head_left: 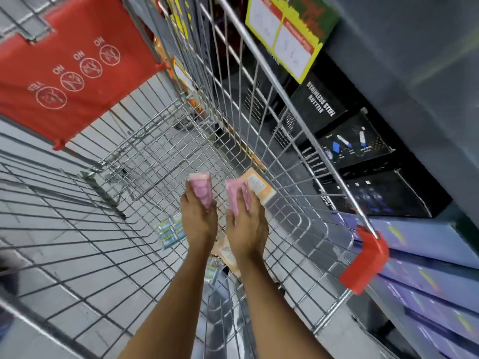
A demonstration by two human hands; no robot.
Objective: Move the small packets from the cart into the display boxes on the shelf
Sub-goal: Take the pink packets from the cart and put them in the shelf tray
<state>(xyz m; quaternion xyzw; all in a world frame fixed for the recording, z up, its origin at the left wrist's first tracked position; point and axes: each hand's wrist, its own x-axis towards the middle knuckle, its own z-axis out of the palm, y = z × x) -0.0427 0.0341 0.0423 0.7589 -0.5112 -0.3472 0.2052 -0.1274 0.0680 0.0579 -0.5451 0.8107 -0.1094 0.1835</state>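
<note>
Both my arms reach down into a wire shopping cart. My left hand is shut on a stack of small pink packets. Beside it, my right hand grips a second stack of pink packets. An orange packet lies on the cart floor just right of my right hand. Another orange packet shows under my right wrist. A pale blue-green pack lies on the cart floor to the left of my left wrist. No display boxes for the packets can be seen.
The cart's red child-seat flap hangs at the upper left. A red corner bumper caps the cart's right rim. Shelves on the right hold black bottle boxes and purple boxes. A yellow-green price sign hangs above. Grey tiled floor lies below.
</note>
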